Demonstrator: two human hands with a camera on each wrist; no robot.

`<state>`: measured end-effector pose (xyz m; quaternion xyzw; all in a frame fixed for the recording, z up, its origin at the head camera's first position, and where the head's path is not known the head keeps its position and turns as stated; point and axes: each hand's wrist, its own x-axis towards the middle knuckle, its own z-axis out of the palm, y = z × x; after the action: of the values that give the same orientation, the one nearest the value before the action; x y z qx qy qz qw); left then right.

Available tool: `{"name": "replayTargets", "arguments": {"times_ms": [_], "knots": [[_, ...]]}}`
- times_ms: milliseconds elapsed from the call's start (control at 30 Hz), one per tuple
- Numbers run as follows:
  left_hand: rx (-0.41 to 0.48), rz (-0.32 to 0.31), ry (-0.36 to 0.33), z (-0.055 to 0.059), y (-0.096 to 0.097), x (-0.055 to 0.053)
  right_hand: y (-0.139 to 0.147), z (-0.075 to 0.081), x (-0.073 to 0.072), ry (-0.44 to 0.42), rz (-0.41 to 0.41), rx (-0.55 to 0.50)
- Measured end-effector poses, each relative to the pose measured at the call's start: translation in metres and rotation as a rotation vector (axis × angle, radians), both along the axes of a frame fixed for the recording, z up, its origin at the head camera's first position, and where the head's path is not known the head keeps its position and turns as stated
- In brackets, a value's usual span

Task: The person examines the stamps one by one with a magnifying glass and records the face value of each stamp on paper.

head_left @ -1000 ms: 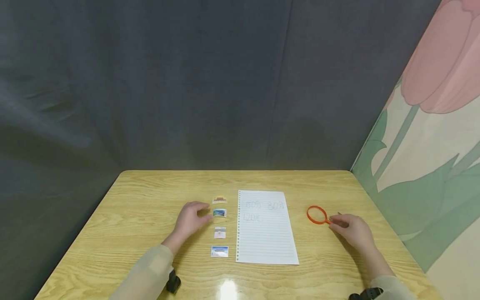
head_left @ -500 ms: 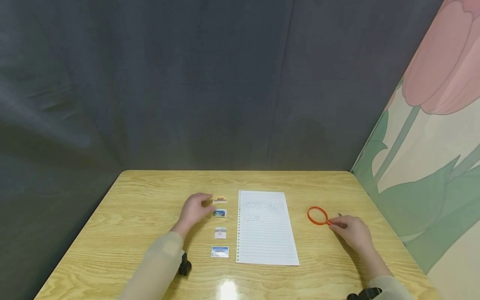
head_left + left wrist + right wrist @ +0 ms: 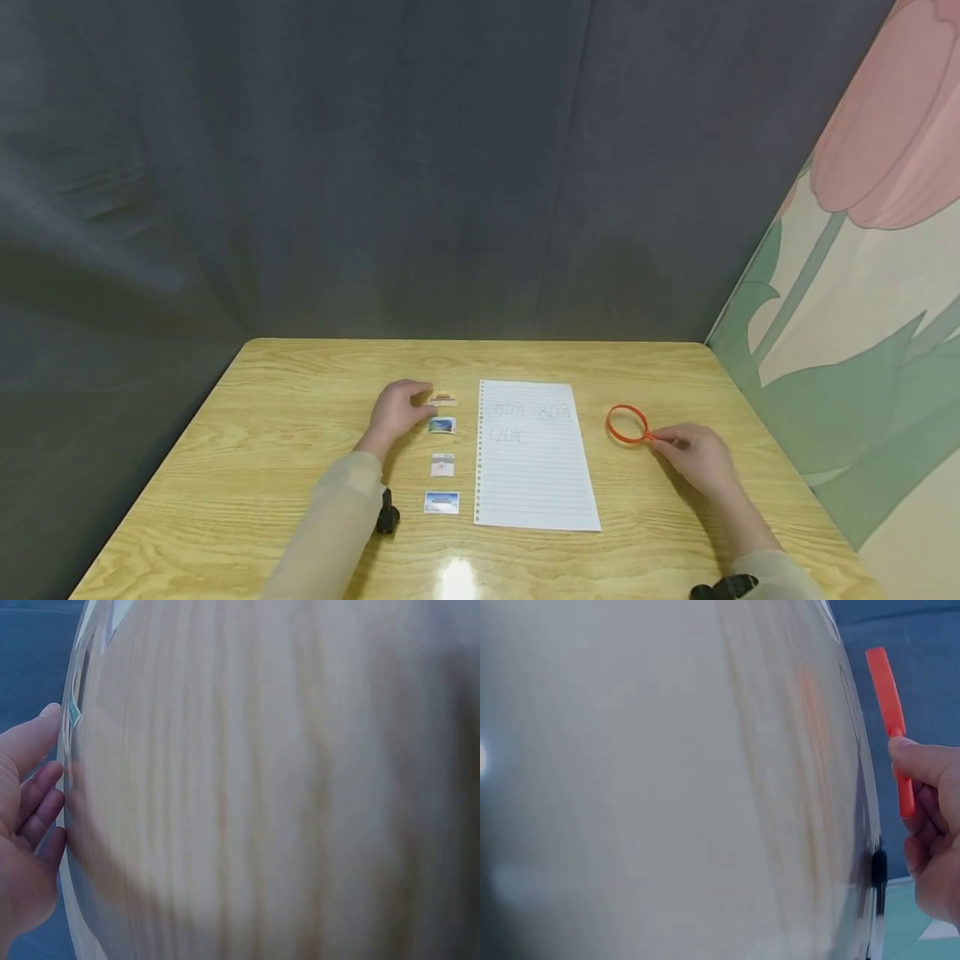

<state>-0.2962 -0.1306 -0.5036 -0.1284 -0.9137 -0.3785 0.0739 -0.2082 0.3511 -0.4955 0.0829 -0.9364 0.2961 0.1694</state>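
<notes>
My right hand (image 3: pixel 696 457) pinches the short handle of a red-rimmed magnifying glass (image 3: pixel 628 442) between thumb and fingers. In the right wrist view the magnifying glass (image 3: pixel 887 694) is seen edge-on, raised off the table. My left hand (image 3: pixel 397 412) is beside the left edge of the farthest stamp (image 3: pixel 442 399), thumb and forefinger apart; whether they touch it I cannot tell. Below that stamp, in a column, lie a green-blue stamp (image 3: pixel 442 426), a pale grey stamp (image 3: pixel 442 465) and a blue-white stamp (image 3: pixel 442 502). In the left wrist view the left hand (image 3: pixel 26 817) has loosely bent fingers.
A lined sheet of paper (image 3: pixel 536 483) with handwriting near its top lies right of the stamps. A dark pen-like object (image 3: pixel 879 874) lies near the right hand. A dark curtain (image 3: pixel 480 208) hangs behind the wooden table (image 3: pixel 247 450); a flower-patterned wall (image 3: pixel 862 333) stands right.
My left hand has moved away from me and slightly right, from beside the green-blue stamp to the farthest stamp. My right hand has shifted the magnifying glass slightly left and up in view.
</notes>
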Motion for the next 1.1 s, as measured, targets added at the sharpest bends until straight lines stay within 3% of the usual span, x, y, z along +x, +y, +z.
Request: {"name": "replayTargets", "arguments": {"times_ms": [433, 667, 900, 1100], "knots": [[-0.068, 0.037, -0.029, -0.005, 0.003, -0.006, -0.057, 0.007, -0.022, 0.024, 0.11, -0.122], [-0.059, 0.035, -0.022, -0.007, 0.003, -0.006, -0.103, 0.006, -0.038, -0.023, 0.157, -0.162], [-0.045, 0.047, -0.039, -0.006, 0.003, -0.005, -0.15, 0.001, -0.058, 0.012, 0.202, -0.174], [-0.038, 0.045, -0.029, -0.006, 0.002, -0.005, -0.187, 0.005, -0.069, -0.058, 0.18, -0.178]]}}
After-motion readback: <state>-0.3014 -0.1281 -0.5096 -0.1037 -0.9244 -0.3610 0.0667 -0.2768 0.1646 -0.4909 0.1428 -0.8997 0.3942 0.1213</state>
